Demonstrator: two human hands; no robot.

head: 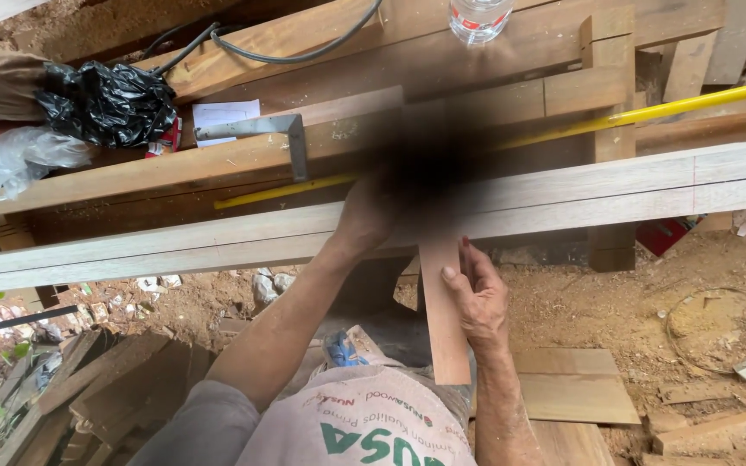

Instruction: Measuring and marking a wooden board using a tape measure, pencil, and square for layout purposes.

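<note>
My right hand [478, 298] grips the right edge of a narrow reddish wooden strip [444, 332]. The strip stands on end below a long pale plank [174, 242] that runs across the view. My left hand [363, 217] reaches up from the lower left and rests against the plank just left of the strip's top. A dark blurred patch [429, 164] hides its fingers and the spot where strip and plank meet.
A yellow bar [692, 105] and a metal square [280, 131] lie on brown beams behind the plank. A black plastic bag [105, 102], black cable [304, 53] and clear bottle [477, 17] sit farther back. Wood offcuts [573, 384] lie on the sawdust ground [615, 298].
</note>
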